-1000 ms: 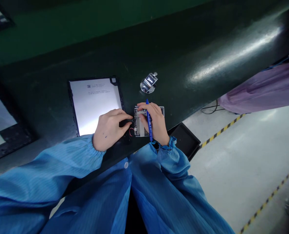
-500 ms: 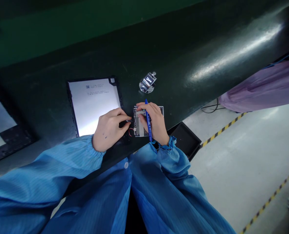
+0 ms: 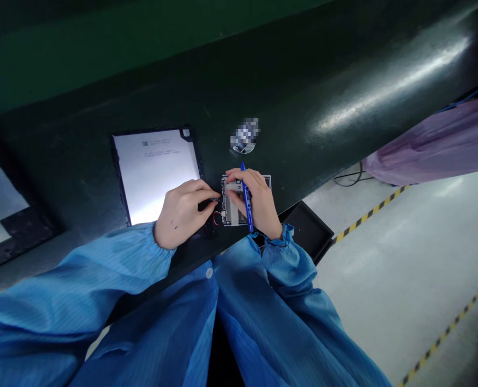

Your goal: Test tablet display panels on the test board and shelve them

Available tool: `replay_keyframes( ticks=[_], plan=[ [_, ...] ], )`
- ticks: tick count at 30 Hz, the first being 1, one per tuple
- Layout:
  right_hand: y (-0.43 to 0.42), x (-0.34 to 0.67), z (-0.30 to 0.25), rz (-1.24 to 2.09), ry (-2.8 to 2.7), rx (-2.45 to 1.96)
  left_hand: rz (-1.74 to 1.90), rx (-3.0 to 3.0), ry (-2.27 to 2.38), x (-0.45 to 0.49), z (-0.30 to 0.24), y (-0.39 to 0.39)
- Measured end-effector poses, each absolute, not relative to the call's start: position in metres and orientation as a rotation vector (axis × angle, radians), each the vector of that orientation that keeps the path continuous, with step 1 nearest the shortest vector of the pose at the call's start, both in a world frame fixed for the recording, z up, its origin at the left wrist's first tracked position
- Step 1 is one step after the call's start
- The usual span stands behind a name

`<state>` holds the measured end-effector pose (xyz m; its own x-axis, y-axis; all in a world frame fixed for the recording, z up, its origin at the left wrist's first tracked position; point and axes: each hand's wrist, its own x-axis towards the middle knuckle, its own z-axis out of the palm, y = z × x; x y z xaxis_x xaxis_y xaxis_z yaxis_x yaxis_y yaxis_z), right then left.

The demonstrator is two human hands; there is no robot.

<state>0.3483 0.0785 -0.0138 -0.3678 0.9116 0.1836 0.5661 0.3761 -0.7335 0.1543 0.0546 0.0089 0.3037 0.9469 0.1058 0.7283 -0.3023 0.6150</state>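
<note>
Dark-green matting covered the long workbench (image 3: 279,97), and near its front edge lay a flat, rectangular electronic board with a white border and pale tape strips (image 3: 234,213). The right hand (image 3: 259,204) rested over this board, thumb and fingertips curled on its upper part, with a slender blue pen (image 3: 247,201) held slantwise across the fingers. At the board's left edge, the left hand (image 3: 186,212) had its thumb and forefinger brought narrowly together; whether they gripped something small could not be told. A thin red wire (image 3: 215,217) curved just below those fingertips. Left of the board lay a white rectangular panel in a black frame (image 3: 158,166), partly behind the left hand. Beyond the pen stood a shiny, round metal object (image 3: 245,144), its upper part blurred by pixels.
</note>
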Motion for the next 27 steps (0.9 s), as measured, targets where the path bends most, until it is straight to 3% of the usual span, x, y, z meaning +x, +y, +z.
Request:
replay_keyframes(
  ticks=[7,12,19,27],
  plan=[
    [0.073,0.335,-0.019,0.667,-1.982,-1.349,0.598,2.134,1.529,0.159,0.004,0.056],
    [0.059,0.335,-0.001,0.607,-1.581,-1.366,0.594,2.095,1.51,0.139,0.034,0.047],
    [0.069,0.342,0.015,0.869,-2.555,-0.985,0.754,1.139,1.824,0.034,0.067,-0.015],
    [0.076,0.34,-0.003,0.842,-2.751,-0.925,0.809,0.647,1.625,0.028,0.048,-0.021]
  ],
)
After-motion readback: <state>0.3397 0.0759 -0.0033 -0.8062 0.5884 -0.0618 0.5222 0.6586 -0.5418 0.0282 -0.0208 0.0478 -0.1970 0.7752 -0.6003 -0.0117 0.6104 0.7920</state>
